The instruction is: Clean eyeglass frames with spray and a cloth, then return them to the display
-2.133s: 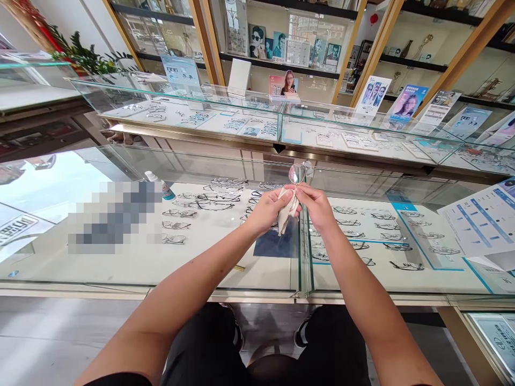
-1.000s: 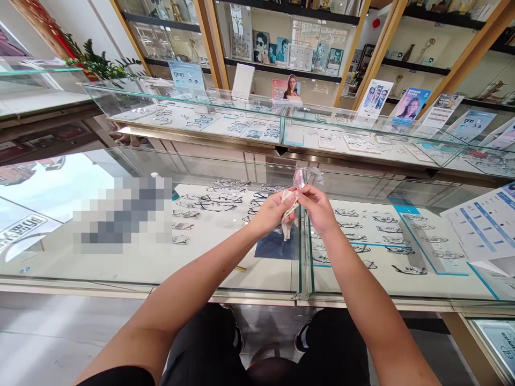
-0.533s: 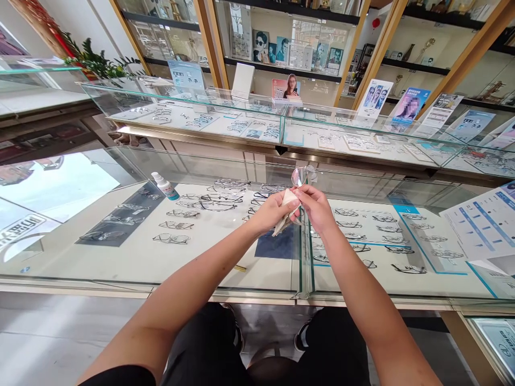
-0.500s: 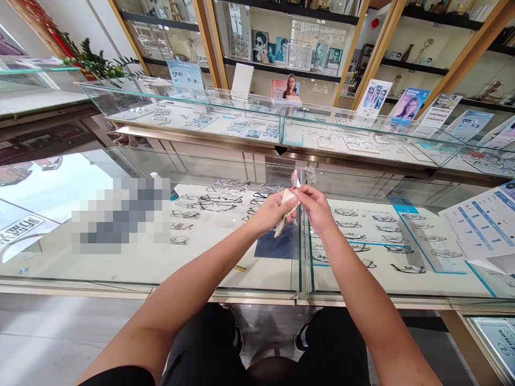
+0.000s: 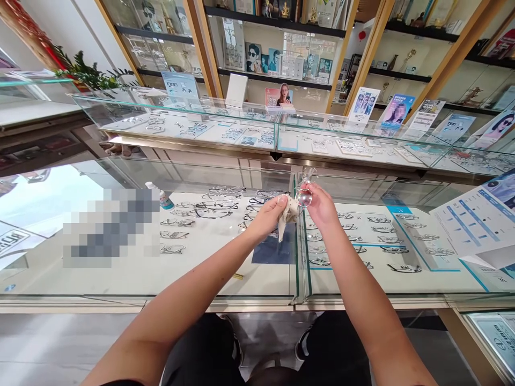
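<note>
Beige cloth (image 5: 287,214) is pinched in the left fingers (image 5: 281,201), while the right fingers (image 5: 308,192) grip round-lensed glasses (image 5: 304,198).

On my feed, the glass-topped desk (image 5: 193,271) spans the near view, with display eyeglasses (image 5: 217,207) laid out left of its central seam and more rows (image 5: 383,230) to the right. A dark blue mat (image 5: 269,254) lies just left of the seam. I can't make out the pixelated patch (image 5: 116,225) on the left. A printed sheet (image 5: 470,220) leans at the right. Beyond, I see a far glass case (image 5: 161,139) carrying a blank white panel (image 5: 236,91) and a pink card (image 5: 279,96). A leafy plant (image 5: 86,72) stands far left; wood-framed shelves (image 5: 277,21) line the back.
</note>
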`<move>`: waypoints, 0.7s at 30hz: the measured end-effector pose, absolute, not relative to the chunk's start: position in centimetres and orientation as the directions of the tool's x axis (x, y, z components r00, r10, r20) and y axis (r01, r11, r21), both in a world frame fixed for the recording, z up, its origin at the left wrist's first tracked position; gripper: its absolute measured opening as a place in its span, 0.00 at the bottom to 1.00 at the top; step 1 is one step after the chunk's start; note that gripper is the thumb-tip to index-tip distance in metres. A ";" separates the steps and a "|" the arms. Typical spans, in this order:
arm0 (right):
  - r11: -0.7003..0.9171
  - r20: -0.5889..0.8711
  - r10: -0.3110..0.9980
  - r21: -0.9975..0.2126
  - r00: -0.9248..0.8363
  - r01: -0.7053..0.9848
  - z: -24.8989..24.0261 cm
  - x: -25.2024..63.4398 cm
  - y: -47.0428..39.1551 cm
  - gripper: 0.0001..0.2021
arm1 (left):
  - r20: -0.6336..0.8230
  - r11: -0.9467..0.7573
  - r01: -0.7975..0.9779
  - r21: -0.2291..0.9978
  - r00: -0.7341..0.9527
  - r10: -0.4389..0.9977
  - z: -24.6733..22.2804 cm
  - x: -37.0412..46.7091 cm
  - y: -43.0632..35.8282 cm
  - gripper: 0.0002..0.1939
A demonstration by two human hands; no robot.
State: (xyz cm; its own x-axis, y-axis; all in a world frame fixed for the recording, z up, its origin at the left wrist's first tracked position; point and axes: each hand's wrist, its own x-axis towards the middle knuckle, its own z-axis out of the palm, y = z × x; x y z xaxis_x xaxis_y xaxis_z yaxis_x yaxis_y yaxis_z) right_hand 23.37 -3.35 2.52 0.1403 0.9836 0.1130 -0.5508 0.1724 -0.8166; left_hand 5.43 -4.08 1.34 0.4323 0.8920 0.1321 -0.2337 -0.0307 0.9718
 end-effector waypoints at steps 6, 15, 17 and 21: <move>0.225 0.132 0.971 -0.790 0.200 -0.570 2.2 25.3 -2.5 0.11 | 0.061 0.079 -0.262 0.962 0.488 0.871 2.0 5.3 -4.9 0.29; 0.230 0.138 0.970 -0.783 0.200 -0.577 2.6 25.6 -2.6 0.12 | -0.112 0.369 -0.278 0.887 0.646 0.756 1.8 6.7 -7.2 0.27; 0.254 0.165 0.964 -0.807 0.210 -0.533 2.8 25.4 -2.7 0.13 | -0.118 0.366 -0.297 0.882 0.612 0.782 1.5 6.8 -7.2 0.27; 0.324 0.267 0.943 -0.874 0.201 -0.361 2.9 25.0 -3.1 0.12 | -0.080 0.241 -0.306 0.921 0.458 0.885 0.8 6.5 -6.0 0.28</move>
